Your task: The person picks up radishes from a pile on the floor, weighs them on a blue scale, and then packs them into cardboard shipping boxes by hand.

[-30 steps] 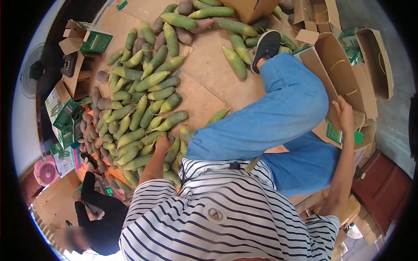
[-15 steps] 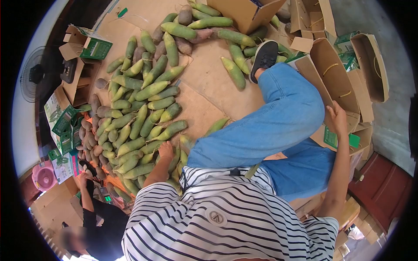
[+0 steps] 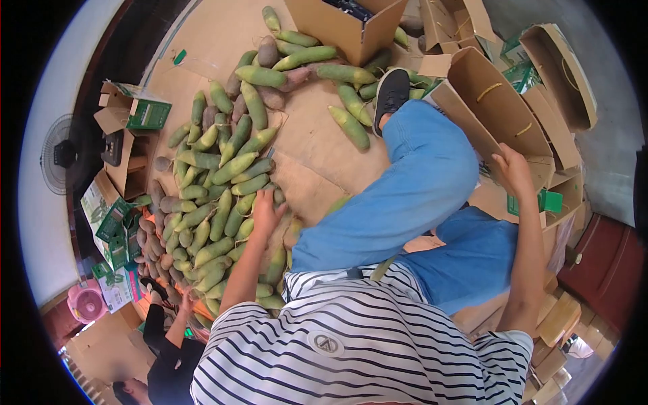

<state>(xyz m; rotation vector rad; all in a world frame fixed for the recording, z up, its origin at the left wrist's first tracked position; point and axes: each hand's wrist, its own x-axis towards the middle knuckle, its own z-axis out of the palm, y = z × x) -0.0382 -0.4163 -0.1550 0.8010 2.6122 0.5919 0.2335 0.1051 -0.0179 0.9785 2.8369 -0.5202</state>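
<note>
My left hand (image 3: 268, 214) is at the right edge of a large heap of green radishes (image 3: 236, 165). Its fingers are curled over one green radish (image 3: 275, 192), whose far part shows past them; the rest is hidden under the hand. On the other side, my right hand (image 3: 513, 169) grips the edge of an open cardboard box (image 3: 486, 101) with yellow rope handles. This box leans by my bent knee, and its inside shows no contents from here.
Brown-skinned roots (image 3: 152, 243) lie at the heap's left. A co-worker's hand (image 3: 187, 302) is near them. A taller cardboard box (image 3: 344, 30) stands ahead among radishes. More open boxes (image 3: 563, 74) are at right; a fan (image 3: 64, 154) and pink basin (image 3: 88, 302) are at left.
My left hand has moved forward from the heap's edge onto a radish. My right hand stays on the box edge. The co-worker's arm has moved right, and the whole view has shifted slightly.
</note>
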